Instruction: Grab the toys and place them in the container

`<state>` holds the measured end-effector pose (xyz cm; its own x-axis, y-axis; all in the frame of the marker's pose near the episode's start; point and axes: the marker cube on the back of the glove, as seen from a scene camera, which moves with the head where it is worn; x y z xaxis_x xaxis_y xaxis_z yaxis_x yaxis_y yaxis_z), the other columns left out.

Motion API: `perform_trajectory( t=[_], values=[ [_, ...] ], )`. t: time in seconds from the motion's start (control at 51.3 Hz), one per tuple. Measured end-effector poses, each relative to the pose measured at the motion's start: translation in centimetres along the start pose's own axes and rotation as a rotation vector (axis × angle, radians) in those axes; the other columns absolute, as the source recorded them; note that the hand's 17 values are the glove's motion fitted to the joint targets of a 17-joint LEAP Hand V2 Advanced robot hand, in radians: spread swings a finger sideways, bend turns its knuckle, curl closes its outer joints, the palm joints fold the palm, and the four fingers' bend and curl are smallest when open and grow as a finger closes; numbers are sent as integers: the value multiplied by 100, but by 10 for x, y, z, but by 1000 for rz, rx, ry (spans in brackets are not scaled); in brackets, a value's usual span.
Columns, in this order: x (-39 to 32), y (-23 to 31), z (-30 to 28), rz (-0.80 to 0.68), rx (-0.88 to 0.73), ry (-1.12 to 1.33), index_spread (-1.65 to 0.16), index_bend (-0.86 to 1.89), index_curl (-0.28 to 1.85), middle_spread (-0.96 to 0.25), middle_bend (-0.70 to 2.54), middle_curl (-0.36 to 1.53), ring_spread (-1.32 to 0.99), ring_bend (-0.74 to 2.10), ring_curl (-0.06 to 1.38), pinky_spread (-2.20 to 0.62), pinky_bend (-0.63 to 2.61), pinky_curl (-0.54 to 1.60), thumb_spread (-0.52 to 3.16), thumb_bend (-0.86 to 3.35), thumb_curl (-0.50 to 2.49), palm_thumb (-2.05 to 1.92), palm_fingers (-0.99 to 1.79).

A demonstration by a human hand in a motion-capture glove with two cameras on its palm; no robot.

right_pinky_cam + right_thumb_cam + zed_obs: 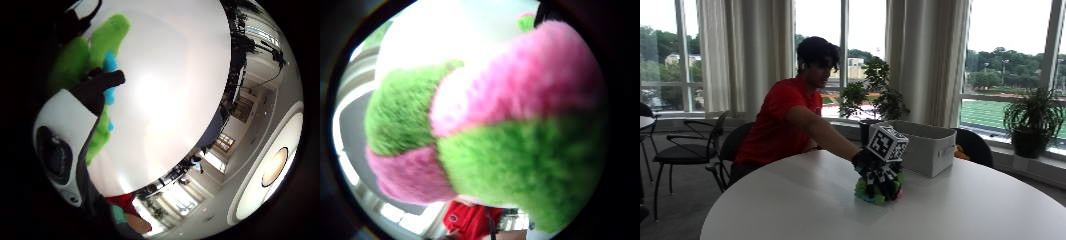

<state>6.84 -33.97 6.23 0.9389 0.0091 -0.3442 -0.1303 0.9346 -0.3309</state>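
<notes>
A green and pink plush toy [868, 196] sits on the round white table [806, 210], just in front of the white container [926, 147]. My gloved right hand [874, 175] comes down on it from above, fingers curled round its sides. The thumb side palm view is nearly filled by the toy's pink and green patches [510, 130]. On the little finger side, a black finger [100, 85] lies against green plush with blue bits [107, 37]. The toy's underside still touches the table. The container's inside is hidden.
The container stands open-topped toward the far edge of the table, a hand's width behind the toy. Black chairs [686, 150] stand to the left, and another [976, 145] behind the container. Potted plants [1033, 120] line the window sill.
</notes>
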Motion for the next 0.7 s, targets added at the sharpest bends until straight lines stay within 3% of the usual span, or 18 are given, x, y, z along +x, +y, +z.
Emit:
perform_trajectory(
  t=[0.195,0.37,0.468,0.701],
  values=[
    [-12,13,10,66,304,87,-40,67,49,-35,33,29,-45,68,35,-34,114,32,114,25,48,57,80],
    [-23,34,2,26,392,90,-42,78,59,-43,50,37,-53,80,41,-39,105,33,97,25,59,64,110],
    [-37,51,-12,12,459,54,-39,87,69,-44,67,45,-53,90,47,-40,98,34,84,19,64,57,125],
    [-50,88,-94,-23,585,0,-34,90,84,-39,87,56,-50,104,53,-39,102,38,61,17,76,57,119]
  ],
)
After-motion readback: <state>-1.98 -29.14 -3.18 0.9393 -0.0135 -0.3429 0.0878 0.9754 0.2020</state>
